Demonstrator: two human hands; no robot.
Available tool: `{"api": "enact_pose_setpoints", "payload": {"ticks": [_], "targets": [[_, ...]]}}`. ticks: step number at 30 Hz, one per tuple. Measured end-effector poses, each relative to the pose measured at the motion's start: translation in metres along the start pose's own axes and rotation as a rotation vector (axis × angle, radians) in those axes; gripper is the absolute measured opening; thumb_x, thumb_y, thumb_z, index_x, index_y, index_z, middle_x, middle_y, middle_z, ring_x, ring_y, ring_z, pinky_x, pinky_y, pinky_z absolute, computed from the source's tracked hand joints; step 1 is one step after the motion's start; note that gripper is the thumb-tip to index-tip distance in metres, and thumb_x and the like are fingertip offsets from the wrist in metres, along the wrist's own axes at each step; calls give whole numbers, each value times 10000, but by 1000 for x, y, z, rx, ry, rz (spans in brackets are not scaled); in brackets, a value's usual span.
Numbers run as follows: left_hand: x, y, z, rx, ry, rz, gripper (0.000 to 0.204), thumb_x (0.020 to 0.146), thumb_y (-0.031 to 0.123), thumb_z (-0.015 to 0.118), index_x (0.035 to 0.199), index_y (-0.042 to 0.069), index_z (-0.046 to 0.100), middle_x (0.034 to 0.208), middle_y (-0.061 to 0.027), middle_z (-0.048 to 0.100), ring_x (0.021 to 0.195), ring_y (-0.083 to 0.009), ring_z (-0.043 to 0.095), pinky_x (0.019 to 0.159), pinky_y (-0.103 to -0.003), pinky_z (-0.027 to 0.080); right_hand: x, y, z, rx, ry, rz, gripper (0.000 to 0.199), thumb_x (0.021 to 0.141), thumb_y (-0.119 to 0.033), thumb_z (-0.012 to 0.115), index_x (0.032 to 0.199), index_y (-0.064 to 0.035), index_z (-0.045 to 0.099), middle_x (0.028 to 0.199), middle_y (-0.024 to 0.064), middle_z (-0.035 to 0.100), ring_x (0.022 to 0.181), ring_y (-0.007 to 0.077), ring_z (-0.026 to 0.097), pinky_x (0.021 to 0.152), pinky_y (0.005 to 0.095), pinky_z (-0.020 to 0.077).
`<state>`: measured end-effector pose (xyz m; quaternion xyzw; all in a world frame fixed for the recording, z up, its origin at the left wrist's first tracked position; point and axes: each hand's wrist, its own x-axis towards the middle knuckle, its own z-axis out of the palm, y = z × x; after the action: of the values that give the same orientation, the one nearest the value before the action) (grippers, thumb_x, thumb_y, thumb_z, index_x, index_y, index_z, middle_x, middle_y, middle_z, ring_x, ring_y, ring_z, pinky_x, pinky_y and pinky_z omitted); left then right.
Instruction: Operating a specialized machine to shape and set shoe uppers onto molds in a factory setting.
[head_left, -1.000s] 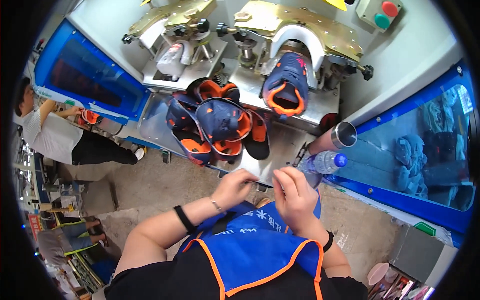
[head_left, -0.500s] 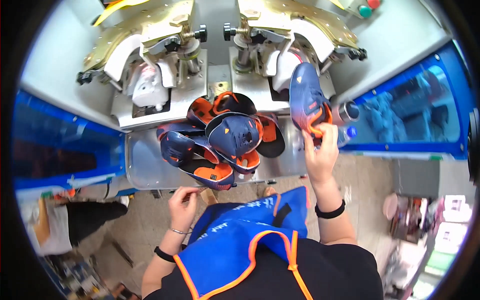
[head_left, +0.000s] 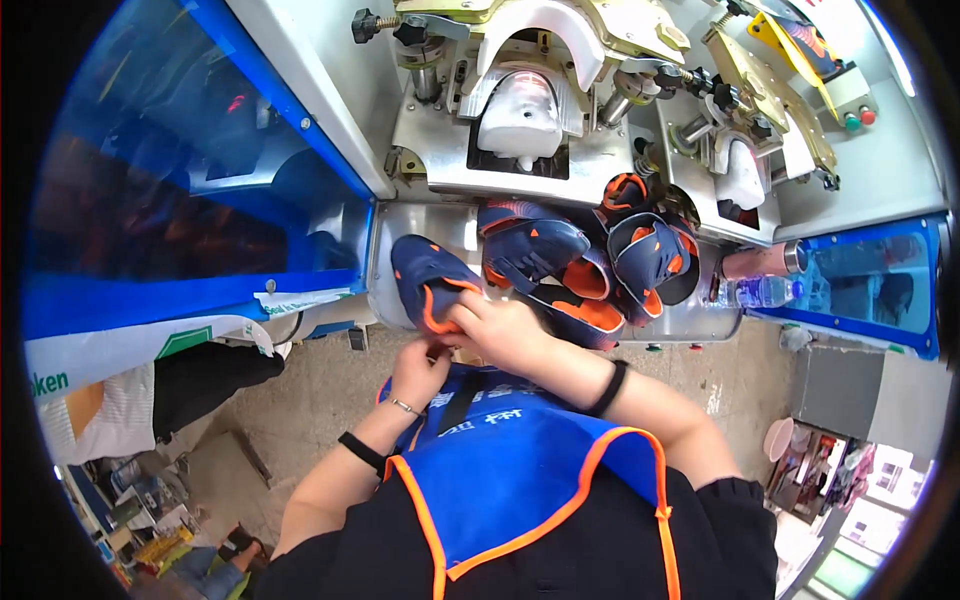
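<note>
A navy shoe upper with orange lining (head_left: 428, 278) is held at the left end of the metal tray, toe pointing away from me. My right hand (head_left: 497, 325) reaches across to the left with its fingers closed on the collar and heel. Just below, my left hand (head_left: 420, 370) is closed, its fingertips pinched at the heel end against the right fingers. The exact grip there is partly hidden. To the right, a pile of similar navy and orange uppers (head_left: 535, 245) lies on the tray.
The metal tray (head_left: 395, 295) runs along the machine's front. Behind it stand a white heel mould (head_left: 520, 120) and a second mould (head_left: 740, 172) under metal clamps. A pink tumbler (head_left: 765, 262) and a water bottle (head_left: 765, 292) lie at right. Blue-framed panels (head_left: 330, 225) flank the machine.
My right hand has carried the shoe upper from the right mould to the tray's left end. My left hand now meets it at the heel. The view has shifted left.
</note>
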<state>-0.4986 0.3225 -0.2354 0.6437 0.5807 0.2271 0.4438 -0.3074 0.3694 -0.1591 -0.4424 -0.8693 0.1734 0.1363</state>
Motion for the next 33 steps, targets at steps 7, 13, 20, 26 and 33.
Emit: {"api": "enact_pose_setpoints", "payload": {"ticks": [7,13,20,26,33], "targets": [[-18,-16,-50,-189,142,-45,115,870,16,602,961,8,672,841,-96,699,747,-159,687,679,-278,543,-26,9,-27,-19,540,224,455,746,-289,812,1051,-58,568,993,117,577,767,301,641,642,379,541],[-22,7,-64,-143,177,147,106,833,17,648,936,26,673,858,-74,679,739,-178,675,686,-283,543,-36,47,-60,473,440,891,298,853,-73,742,1093,-31,570,889,76,650,627,59,580,560,204,463],[10,46,-64,308,349,754,685,643,171,873,1249,143,555,1430,-233,405,1299,-469,437,1081,-495,385,7,2,-104,614,415,416,201,897,-141,705,969,-26,555,710,40,619,545,72,555,498,245,441],[20,52,-70,2,307,732,458,687,101,847,1059,123,581,1442,-242,387,1186,-393,565,948,-423,515,20,9,-107,1210,328,684,269,947,-228,663,1056,-5,559,716,12,606,468,36,463,415,183,353],[14,92,-74,102,253,620,360,622,65,851,886,81,606,1285,-172,505,933,-315,634,798,-370,541,-32,-36,-68,5,399,-182,408,817,-162,712,1181,-53,562,1147,111,603,698,204,663,551,299,535]]}}
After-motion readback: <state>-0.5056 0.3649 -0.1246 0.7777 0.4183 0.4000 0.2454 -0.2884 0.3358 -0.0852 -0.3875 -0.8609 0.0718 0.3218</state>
